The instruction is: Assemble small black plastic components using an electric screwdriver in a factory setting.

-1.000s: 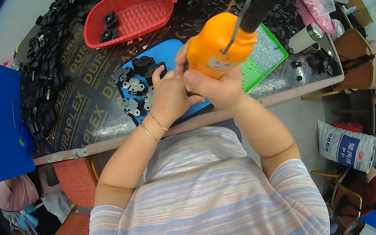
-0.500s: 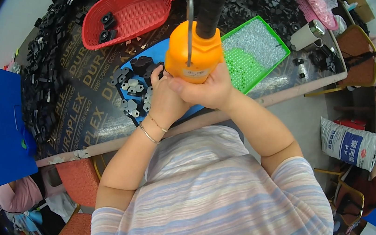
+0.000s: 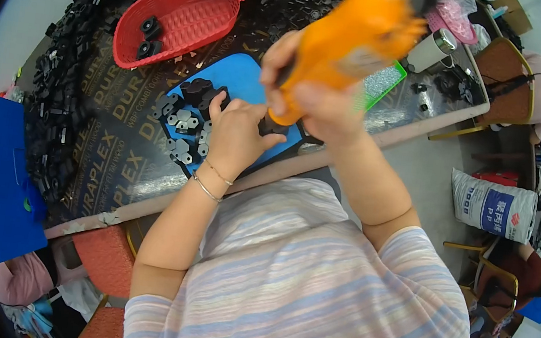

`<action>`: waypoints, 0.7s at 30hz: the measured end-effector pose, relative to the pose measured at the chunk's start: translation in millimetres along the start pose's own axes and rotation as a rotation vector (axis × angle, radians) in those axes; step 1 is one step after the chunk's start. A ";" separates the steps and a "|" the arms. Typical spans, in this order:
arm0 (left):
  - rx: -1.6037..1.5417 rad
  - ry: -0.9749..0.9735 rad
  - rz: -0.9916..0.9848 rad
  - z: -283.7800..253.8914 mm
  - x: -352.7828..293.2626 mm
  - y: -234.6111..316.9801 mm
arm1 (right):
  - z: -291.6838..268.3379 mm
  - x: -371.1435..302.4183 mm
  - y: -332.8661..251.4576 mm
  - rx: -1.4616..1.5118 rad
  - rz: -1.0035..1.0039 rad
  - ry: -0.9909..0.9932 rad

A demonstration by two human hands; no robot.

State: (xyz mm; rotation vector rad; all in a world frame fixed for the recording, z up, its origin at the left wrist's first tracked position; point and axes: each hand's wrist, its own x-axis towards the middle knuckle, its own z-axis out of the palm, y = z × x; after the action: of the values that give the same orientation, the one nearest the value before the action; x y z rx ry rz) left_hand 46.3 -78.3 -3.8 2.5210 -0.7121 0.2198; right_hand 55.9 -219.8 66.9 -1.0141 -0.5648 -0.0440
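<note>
An orange electric screwdriver (image 3: pixel 346 46) is gripped in my right hand (image 3: pixel 323 101), tilted over the table. Its upper end leans to the right and is blurred, and its narrow end points down beside my left hand. My left hand (image 3: pixel 238 128) is over the blue mat (image 3: pixel 232 70), its thumb stretched out apart from the curled fingers. A dark piece shows between thumb and fingers, but I cannot tell whether it is a part or the tool's tip. Left of this hand, black parts (image 3: pixel 195 92) and several small parts with light metal faces (image 3: pixel 185 120) lie on the mat.
A red basket (image 3: pixel 199 8) with two black parts stands at the back. The green tray (image 3: pixel 389 85) is partly hidden behind my right hand. A white flask (image 3: pixel 430 51) stands far right. Black parts (image 3: pixel 55 109) are heaped along the left. Other people sit at the sides.
The screwdriver has swung from upright to leaning right, its upper end moving right. My left thumb, previously hidden by my right hand, now shows stretched out apart from the fingers.
</note>
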 end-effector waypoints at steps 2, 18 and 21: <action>0.009 -0.141 -0.058 -5.0 1.5 1.6 | -9.7 6.2 -16.4 0.099 -0.035 -0.104; -0.006 0.364 0.045 -96.8 53.9 -58.7 | -41.7 -13.4 -17.9 -0.062 -0.225 0.375; 0.179 0.417 -0.072 -99.7 62.9 -85.4 | -38.2 -16.4 -13.2 -0.093 -0.236 0.364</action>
State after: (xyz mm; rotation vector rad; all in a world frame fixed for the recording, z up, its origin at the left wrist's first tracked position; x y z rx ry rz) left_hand 143.0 7.5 62.9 2.5373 -0.4490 0.7867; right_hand 54.3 -261.5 54.4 -0.9957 -0.3477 -0.4589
